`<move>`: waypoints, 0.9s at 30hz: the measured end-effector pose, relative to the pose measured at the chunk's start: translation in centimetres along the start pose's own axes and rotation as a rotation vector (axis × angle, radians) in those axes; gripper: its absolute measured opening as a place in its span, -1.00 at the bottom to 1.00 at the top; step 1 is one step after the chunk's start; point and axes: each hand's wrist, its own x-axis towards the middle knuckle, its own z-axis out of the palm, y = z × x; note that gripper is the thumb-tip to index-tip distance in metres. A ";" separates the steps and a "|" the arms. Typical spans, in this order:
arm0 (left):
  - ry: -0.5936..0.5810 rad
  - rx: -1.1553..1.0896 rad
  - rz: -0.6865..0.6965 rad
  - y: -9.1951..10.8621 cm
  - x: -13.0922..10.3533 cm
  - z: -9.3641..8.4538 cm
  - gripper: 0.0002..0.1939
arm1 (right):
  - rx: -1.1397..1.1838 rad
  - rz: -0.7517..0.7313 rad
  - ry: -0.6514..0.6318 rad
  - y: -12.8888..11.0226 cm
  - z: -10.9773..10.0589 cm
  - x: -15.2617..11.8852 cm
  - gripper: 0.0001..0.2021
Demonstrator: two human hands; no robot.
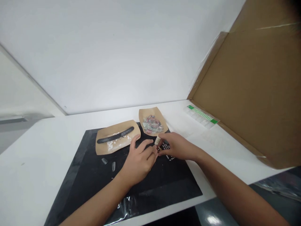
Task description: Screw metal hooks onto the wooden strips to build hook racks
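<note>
Two bare hands, working together over a black mat (94, 182) on a white desk (25, 150).

Right hand (180, 146): in from the right; grip closed, thumb and fingers pinching a small shiny piece (158, 149), its exact form too small to tell. A cream ribbed finger cot (157, 140) at the index fingertip.

Left hand (139, 161): in from the near side; thumb and index finger spread apart, other fingertips meeting the right hand's at the small shiny piece. Whether this grip also pinches it, I cannot tell.

Paper tray (101, 148), brown, on the mat beyond the left hand: holds one curved black nail file (115, 137), lying lengthwise, and scattered white flakes (110, 145).

Second paper tray (150, 111), at the mat's far edge: a heap of clear and reddish pieces (152, 124).

Two clear nail tips (113, 166), loose on the mat, left of the left hand.

White rectangles (166, 146), small, in rows, partly behind the right hand.

Clear plastic case (199, 116) with a green strip, flat on the desk beside an upright cardboard panel (254, 84).
</note>
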 end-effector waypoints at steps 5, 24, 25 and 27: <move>-0.034 -0.019 -0.014 -0.2 -0.4 0.1 -0.94 | -0.027 0.033 -0.004 -0.2 0.1 0.0 -0.74; -0.060 -0.012 -0.063 0.1 -0.8 0.5 -0.92 | -0.035 0.117 0.011 -0.1 0.4 0.3 -0.71; -0.055 0.000 -0.065 0.1 -0.9 0.5 -0.92 | -0.030 0.118 0.010 0.0 0.4 0.3 -0.71; -0.042 0.037 -0.069 0.3 -1.1 0.6 -0.91 | -0.021 0.120 0.003 0.0 0.4 0.3 -0.72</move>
